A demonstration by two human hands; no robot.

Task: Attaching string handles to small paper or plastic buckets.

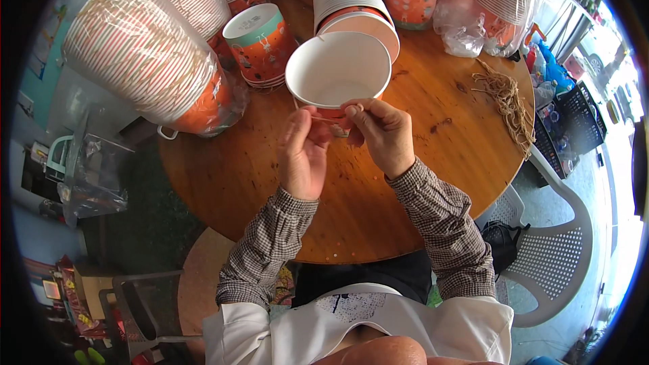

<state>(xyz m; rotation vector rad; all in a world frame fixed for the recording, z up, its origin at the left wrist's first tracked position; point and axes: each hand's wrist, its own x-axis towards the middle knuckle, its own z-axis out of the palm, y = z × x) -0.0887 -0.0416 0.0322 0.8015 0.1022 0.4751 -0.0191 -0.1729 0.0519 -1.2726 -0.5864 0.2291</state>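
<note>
A large white-lined paper bucket (338, 67) stands on the round table in front of me, its mouth turned up toward me. At its near rim, my right hand (387, 134) pinches a thin tan cord between thumb and fingers. My left hand (304, 155) faces it with the palm turned inward, its thumb and forefinger closed on the same cord (327, 119). The strand spans the short gap between both hands, in front of the bucket's orange side. Where the cord meets the bucket is too small to make out.
Behind the bucket lies a tilted stack of white buckets (348, 0). An orange-and-green bucket stack (259, 44) stands to its left. Plastic-wrapped stacks (145, 47) line the wooden table's (433, 189) far side. Loose cords (510, 105) lie at right, near a grey chair (554, 257).
</note>
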